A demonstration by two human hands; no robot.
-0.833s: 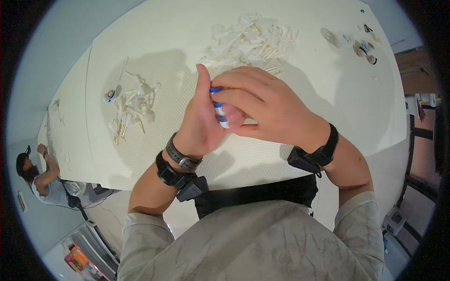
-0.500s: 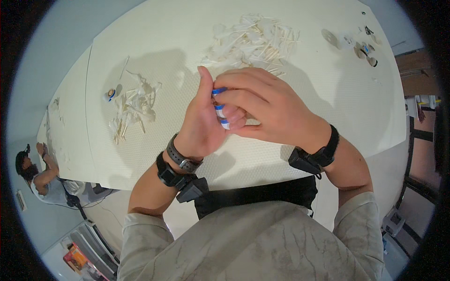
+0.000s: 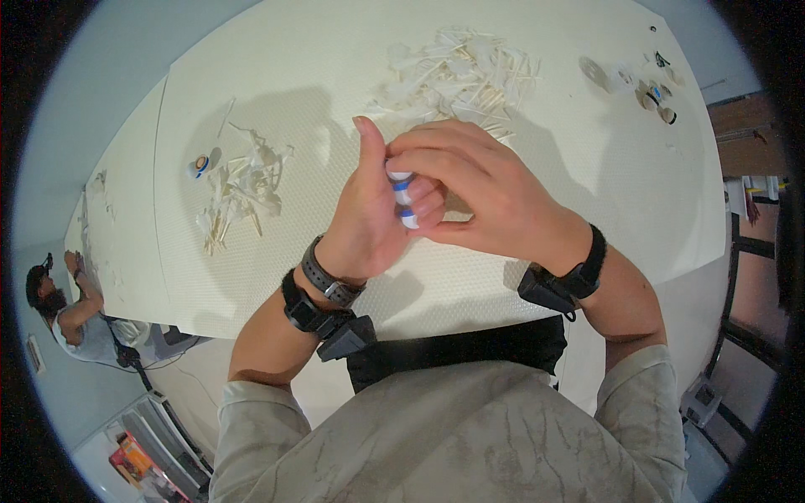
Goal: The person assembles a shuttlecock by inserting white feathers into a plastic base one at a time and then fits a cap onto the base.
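above the pale worktop [image 3: 319, 59], the left hand [image 3: 362, 216] curls round three blue-and-white pieces [image 3: 403, 196] in a row; the top one shows more white than before. the right hand [image 3: 496, 183] touches it; whether it grips, i cannot tell. stick piles [image 3: 463, 80] lie beyond, a co-worker [image 3: 82, 313] far left.

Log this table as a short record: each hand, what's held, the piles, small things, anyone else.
Left hand: curled around a blue-and-white item, thumb up
Right hand: cupped over the left, fingertips at the item's upper end
Item: mostly hidden by fingers
Larger pile: pale sticks and whitish scraps, beyond the hands
Smaller pile: similar, left
Small objects: far right
Other person: far left
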